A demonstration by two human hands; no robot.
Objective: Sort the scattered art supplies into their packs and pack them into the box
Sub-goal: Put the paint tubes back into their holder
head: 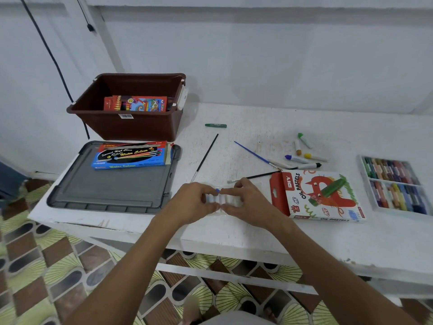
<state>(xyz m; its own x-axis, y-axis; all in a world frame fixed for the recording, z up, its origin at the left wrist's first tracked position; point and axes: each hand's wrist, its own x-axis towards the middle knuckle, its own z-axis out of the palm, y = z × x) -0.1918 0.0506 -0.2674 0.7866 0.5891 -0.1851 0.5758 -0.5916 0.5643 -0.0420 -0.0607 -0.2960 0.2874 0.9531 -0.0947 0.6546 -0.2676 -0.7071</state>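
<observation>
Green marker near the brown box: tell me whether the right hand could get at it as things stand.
Probably yes, once freed. The green marker lies alone on bare table, with nothing over it. But the right hand is busy pinching the paint tube tray together with the left hand.

Both forearms reach forward from the bottom of the view and angle in toward each other, bare to the elbow. The left hand sits knuckles-up, fingers curled inward, thumb tucked low. The right hand mirrors it just beside, index finger extended toward the left, thumb below. Fingertips of the two hands nearly meet, each in a pinching grip.
</observation>
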